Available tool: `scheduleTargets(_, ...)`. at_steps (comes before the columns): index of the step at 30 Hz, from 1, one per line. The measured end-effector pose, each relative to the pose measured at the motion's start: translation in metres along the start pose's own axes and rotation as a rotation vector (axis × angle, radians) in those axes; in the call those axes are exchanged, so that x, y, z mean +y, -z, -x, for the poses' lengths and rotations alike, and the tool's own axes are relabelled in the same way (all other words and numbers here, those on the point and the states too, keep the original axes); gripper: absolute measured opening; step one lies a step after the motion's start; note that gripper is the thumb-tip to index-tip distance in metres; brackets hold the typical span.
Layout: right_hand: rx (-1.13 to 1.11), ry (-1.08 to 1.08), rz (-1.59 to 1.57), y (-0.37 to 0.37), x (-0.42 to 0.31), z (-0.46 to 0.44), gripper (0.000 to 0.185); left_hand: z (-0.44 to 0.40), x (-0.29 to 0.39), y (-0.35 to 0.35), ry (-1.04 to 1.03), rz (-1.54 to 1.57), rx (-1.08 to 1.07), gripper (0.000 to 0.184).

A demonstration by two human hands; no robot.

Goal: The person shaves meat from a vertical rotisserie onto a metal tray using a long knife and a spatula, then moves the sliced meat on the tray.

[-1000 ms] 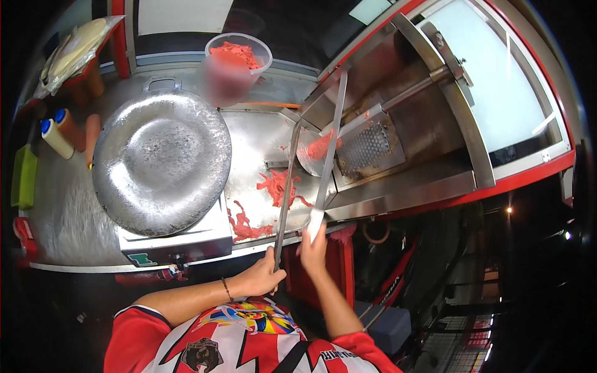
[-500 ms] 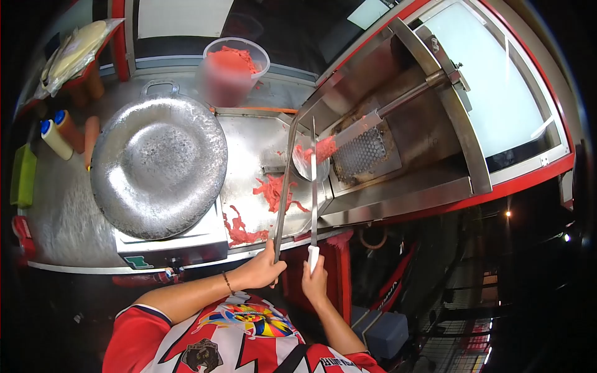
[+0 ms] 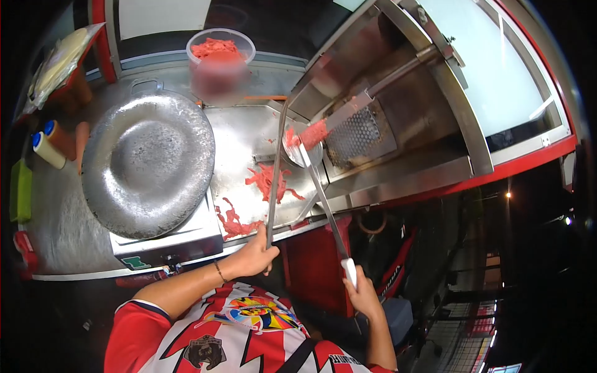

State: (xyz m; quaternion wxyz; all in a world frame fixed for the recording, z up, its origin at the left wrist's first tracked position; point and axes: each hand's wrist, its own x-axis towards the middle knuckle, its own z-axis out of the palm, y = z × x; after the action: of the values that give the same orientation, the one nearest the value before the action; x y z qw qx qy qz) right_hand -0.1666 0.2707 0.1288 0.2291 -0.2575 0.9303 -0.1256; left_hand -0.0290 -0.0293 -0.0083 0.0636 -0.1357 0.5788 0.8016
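My right hand [image 3: 365,295] is closed round the white handle of a long knife [image 3: 329,208]. The blade slants up and left, and its tip end meets the red meat [image 3: 313,133] on the spit [image 3: 398,78]. My left hand [image 3: 252,253] grips a long, slim metal bar [image 3: 275,168] that stands nearly upright in view, left of the meat; its exact kind I cannot make out. Behind the meat is a round metal dish [image 3: 316,155]. Loose red meat strips [image 3: 268,183] lie on the steel tray [image 3: 239,140], with more strips [image 3: 233,222] near its front edge.
A large domed metal griddle [image 3: 149,165] stands to the left. At the back sits a clear tub [image 3: 221,78] of red meat. Squeeze bottles [image 3: 48,150] and a green container [image 3: 21,189] are at far left. The steel grill housing [image 3: 398,180] borders the right side.
My right hand has moved right, and the knife has gone from upright to slanted, its tip now lower at the meat. The bar in my left hand stays nearly upright. The view has shifted slightly.
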Motion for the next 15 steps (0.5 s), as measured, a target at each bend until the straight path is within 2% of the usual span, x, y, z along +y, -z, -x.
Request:
scheduleTargets(1,0.022,0.058,-0.038,-0.007,-0.002,-0.008,0.031,0.012,0.007,0.000,0.008,-0.020,0.019,0.040)
scheduleTargets(5,0.104,0.318,-0.087,-0.016,0.010,-0.015,0.029,0.062,-0.018,0.009,0.054,0.042,-0.110,0.026)
scheduleTargets(8,0.020,0.062,-0.284,-0.018,-0.015,-0.023,0.027,0.058,-0.027,0.009,0.046,-0.001,-0.077,0.030)
scheduleTargets(9,0.082,0.137,-0.367,-0.033,-0.015,-0.038,0.025,0.050,-0.030,0.004,0.068,0.046,-0.089,0.030)
scheduleTargets(13,0.272,0.162,-0.464,-0.063,-0.081,-0.115,0.031,0.040,-0.037,-0.025,0.014,0.029,-0.093,0.033)
scheduleTargets(14,0.395,0.310,-0.466,-0.078,-0.076,-0.151,0.031,0.039,-0.038,-0.027,0.007,0.030,-0.093,0.033)
scheduleTargets(15,0.404,0.302,-0.423,-0.074,-0.095,-0.173,0.031,0.039,-0.041,-0.030,0.004,0.032,-0.093,0.033)
